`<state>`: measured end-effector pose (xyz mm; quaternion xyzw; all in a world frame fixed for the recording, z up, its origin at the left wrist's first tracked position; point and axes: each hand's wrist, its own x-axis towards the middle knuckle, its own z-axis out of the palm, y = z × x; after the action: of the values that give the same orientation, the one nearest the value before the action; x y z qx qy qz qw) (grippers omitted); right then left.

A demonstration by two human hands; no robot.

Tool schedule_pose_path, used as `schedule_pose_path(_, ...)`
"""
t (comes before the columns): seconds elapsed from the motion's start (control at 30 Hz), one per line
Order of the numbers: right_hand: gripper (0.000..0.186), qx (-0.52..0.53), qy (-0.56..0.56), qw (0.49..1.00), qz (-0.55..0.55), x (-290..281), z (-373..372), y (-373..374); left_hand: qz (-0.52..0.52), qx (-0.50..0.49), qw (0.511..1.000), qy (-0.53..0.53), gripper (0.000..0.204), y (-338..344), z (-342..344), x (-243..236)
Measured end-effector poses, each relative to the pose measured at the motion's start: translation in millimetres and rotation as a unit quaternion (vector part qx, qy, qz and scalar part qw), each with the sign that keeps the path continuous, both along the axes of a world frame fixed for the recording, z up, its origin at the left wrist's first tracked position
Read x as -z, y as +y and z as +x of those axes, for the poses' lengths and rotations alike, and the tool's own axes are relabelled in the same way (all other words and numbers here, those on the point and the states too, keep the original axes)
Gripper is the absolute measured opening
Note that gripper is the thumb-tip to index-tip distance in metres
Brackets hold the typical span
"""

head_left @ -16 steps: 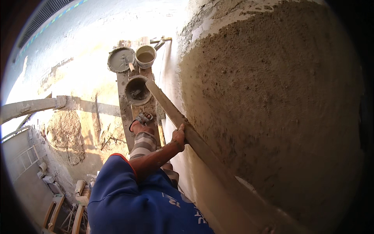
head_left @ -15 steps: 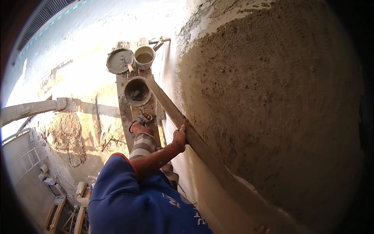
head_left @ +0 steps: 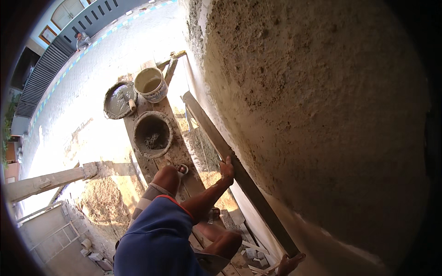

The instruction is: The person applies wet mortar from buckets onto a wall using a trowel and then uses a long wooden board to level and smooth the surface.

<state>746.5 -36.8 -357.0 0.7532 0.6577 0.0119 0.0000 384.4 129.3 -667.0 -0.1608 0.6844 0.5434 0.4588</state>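
A long straightedge board point(head_left: 256, 198), coated with mortar along one edge, slants along the foot of the rough plastered wall point(head_left: 313, 106). My left hand point(head_left: 226, 171) grips it near its middle, fingers closed around the edge. Down at the board's near end, my right hand point(head_left: 289, 264) is closed on it, partly in shadow. Left of the board's far end stand a mortar bucket point(head_left: 171, 134), a pale bucket point(head_left: 159, 95) with cloudy liquid and a wide basin point(head_left: 107, 108) of wet grey mortar. A tool's wooden handle point(head_left: 132, 105) sticks out over the basin's rim.
I am on a plank scaffold point(head_left: 186, 154) with my knees bent. A thick timber beam point(head_left: 50, 181) crosses at the left. Sand point(head_left: 103, 198) and several blocks point(head_left: 94, 256) lie below. Far off, a person point(head_left: 83, 41) sits beside a fence.
The view has swung, and the street now shows at upper left. My knees are more bent. The board's far end stands apart from the bucket, and my right hand has come clearly into view.
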Motion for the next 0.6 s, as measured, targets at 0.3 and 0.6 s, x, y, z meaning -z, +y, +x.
schedule_pose_path(0.3, 0.049, 0.042, 0.091, 0.992, 0.070, 309.5, 44.7, -14.8, 0.002, 0.106, 0.993, 0.047, 0.058, 50.4, 17.6, 204.7)
schedule_pose_path(0.6, 0.060, 0.061, 0.077, 0.981, 0.170, 468.2, 45.4, 16.6, 0.077, 0.091, 0.982, 0.146, 0.062, 101.5, -0.7, 250.4)
